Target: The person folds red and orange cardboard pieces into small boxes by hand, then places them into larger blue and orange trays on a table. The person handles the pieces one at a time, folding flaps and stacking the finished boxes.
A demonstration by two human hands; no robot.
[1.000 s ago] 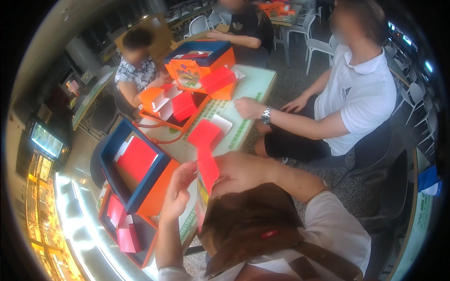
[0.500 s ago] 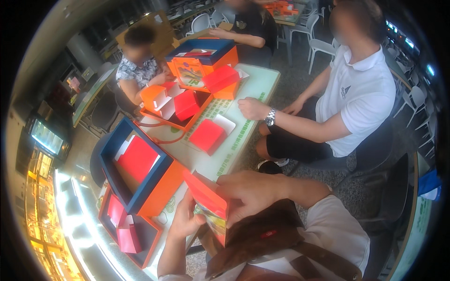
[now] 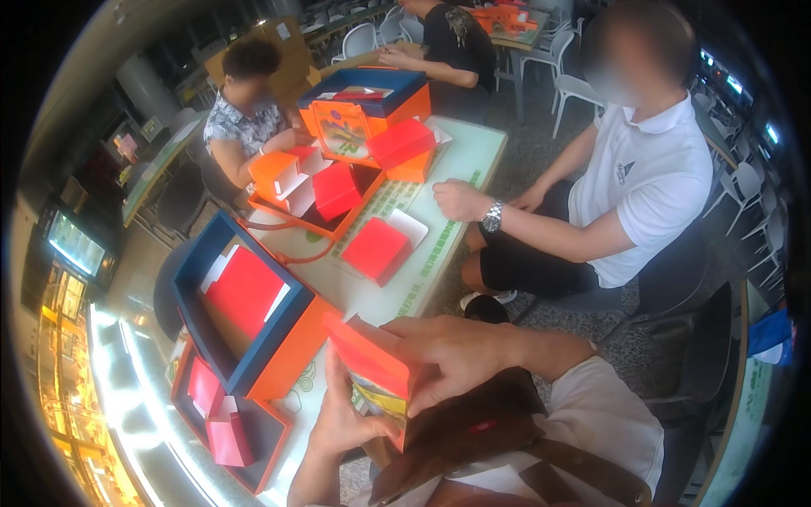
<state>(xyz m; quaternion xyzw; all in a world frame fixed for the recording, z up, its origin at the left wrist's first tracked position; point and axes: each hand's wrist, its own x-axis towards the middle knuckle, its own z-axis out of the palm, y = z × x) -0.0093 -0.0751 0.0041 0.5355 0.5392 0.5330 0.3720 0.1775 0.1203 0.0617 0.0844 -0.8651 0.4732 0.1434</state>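
Close to my body I hold a small red paper box [image 3: 365, 348] upright, its upper edge uneven like a raised flap. A yellow and grey patterned patch [image 3: 382, 399] shows on its near side; whether this is print or a packet I cannot tell. My left hand [image 3: 342, 427] supports the box from the left, with the thumb across its lower part. From the right, my right hand [image 3: 456, 353] grips it, the fingers bent against its side and partly hidden. Left of my hands, a large orange and dark blue case [image 3: 296, 351] contains a red box [image 3: 245, 291].
An orange-rimmed tray [image 3: 269, 482] with pink boxes lies at the table's near left. A loose red box [image 3: 378, 252] sits mid-table. Beyond are another tray [image 3: 359, 211] of boxes and a second large case [image 3: 410, 106]. A person [image 3: 650, 177] sits at the right; others sit farther back.
The red box in my hands has tilted slightly, and my left thumb has shifted right along its lower part. The seated person at the right has leaned a little.
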